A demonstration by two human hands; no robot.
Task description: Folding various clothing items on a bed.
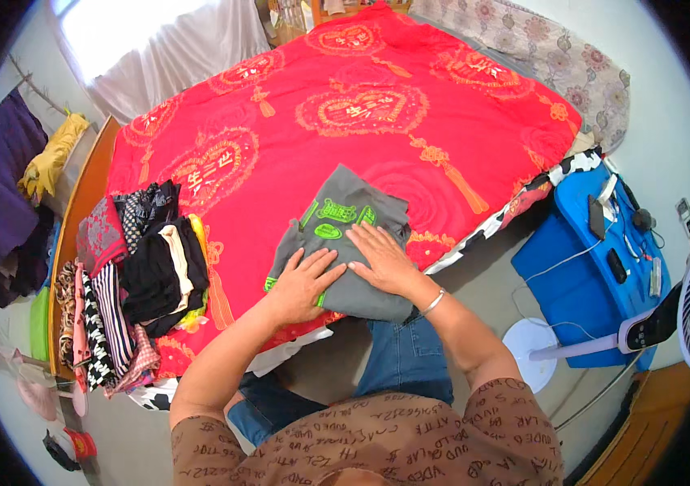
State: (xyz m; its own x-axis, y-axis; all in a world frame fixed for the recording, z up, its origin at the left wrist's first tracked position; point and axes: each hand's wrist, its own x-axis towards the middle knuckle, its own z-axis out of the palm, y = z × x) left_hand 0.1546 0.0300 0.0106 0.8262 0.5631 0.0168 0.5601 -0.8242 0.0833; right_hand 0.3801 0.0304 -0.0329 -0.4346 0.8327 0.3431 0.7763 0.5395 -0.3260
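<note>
A grey cloth garment with green printed patches point(375, 297) lies at the near edge of the bed, on a red patterned bedspread point(296, 176). Flat on its left part rests my left hand point(305, 285), fingers spread, pointing up and to the right. My right hand point(384, 258) lies palm down on its middle, fingers apart beside the green patches, thumb close to the left hand's fingertips. Neither hand grips the cloth. Folded clothes are stacked to the left: a black garment point(147, 276), a black and white striped one point(112, 316) and a red and grey one point(102, 234).
An orange wooden bed board point(86, 176) stands at the left. On the right are a blue plastic table point(594, 255) holding small devices and cables, and a white fan point(585, 346) on the floor. A curtain point(181, 61) hangs at the back left.
</note>
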